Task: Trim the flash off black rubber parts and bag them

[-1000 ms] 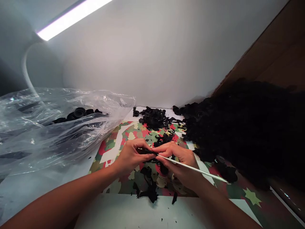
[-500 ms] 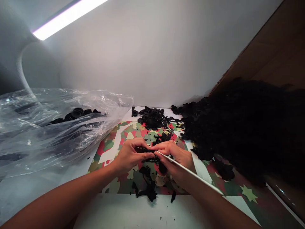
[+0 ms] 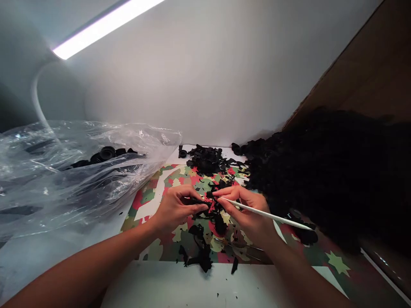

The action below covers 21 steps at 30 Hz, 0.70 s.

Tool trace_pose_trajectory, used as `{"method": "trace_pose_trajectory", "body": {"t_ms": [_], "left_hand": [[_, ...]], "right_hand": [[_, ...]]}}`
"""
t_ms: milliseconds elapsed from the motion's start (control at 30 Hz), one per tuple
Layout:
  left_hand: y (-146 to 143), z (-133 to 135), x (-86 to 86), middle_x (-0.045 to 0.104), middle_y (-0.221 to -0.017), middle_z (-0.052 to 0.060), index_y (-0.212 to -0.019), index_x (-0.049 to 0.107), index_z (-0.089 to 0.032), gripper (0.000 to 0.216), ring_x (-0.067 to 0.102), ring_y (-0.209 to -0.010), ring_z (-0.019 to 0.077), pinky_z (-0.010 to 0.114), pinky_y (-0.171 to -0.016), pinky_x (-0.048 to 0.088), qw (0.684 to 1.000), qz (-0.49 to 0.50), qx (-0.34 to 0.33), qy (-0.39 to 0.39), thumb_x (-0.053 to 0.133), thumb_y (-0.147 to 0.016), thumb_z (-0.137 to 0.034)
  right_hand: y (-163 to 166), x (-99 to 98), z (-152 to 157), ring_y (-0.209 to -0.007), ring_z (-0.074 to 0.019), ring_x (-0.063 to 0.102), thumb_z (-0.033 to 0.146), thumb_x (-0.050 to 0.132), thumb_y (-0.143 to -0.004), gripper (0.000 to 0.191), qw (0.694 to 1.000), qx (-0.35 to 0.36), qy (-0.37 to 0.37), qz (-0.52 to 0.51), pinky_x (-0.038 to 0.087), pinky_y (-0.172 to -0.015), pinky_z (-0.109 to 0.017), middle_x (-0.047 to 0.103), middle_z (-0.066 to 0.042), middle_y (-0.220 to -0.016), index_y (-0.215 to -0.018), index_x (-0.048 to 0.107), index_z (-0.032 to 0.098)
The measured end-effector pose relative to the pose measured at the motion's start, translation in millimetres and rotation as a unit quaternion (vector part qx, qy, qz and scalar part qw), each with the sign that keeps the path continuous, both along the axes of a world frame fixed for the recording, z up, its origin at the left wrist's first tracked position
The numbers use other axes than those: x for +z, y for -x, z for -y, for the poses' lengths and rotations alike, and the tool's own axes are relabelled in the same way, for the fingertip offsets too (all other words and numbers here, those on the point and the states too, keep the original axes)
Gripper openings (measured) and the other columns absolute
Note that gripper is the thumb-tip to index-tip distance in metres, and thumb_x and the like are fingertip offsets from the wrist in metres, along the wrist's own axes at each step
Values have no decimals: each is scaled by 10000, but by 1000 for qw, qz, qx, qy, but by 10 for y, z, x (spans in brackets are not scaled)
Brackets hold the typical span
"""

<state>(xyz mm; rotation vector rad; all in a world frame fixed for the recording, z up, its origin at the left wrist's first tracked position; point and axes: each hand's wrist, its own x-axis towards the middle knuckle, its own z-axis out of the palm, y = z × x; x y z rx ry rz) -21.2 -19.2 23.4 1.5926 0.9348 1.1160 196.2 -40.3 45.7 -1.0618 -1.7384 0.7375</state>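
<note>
My left hand [image 3: 180, 205] pinches a dark rubber piece [image 3: 194, 201] between thumb and fingers; most of it is hidden. To its right, my right hand [image 3: 248, 209] is closed around a thin white stick [image 3: 269, 214], which slants back over the wrist. A small black scrap [image 3: 209, 194] shows at the right fingertips; whether they grip it I cannot tell. Below the hands, black rubber scraps [image 3: 201, 256] lie on the camouflage-patterned mat [image 3: 154, 231].
A clear plastic bag [image 3: 80, 192] with black rubber rings [image 3: 107, 152] lies at left. Black trimmings [image 3: 207, 158] are heaped at the back. A large black pile [image 3: 321, 179] fills the right side beside a cardboard panel [image 3: 369, 77]. A lamp [image 3: 109, 28] glows overhead.
My right hand has moved right, away from my left fingertips, taking the white stick along. The stick now lies flatter. My left hand keeps its hold, almost unmoved.
</note>
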Motion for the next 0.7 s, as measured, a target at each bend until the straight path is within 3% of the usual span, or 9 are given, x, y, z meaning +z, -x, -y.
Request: {"method": "trace_pose_trajectory", "body": {"t_ms": [133,433,700], "left_hand": [[11,-13,-16,692,-668,25,-731,761,-158,184,608,-605,127,230,-560,489,1000,5,7,2,863,-735,-312],[18,-28,-42,687,-667,27,-739,763,-153,142,590,-617,126,229,-570,456,1000,-18,10,-22,845,-747,-268],[-6,-2,-28,690,-665,26,-731,764,-161,205,592,-601,129,243,-565,456,1000,4,-7,0,865,-738,-339]], "right_hand": [[6,-18,4,-834,-222,772,305,692,-919,184,999,41,4,7,594,-753,-327,814,-74,-976,-756,701,220],[18,-47,28,-846,-203,762,253,690,-927,156,997,59,-30,48,586,-771,-319,808,-51,-1004,-773,704,231],[36,-72,9,-826,-206,770,291,669,-941,175,1000,-8,-17,-6,595,-731,-308,811,-45,-960,-779,701,232]]}}
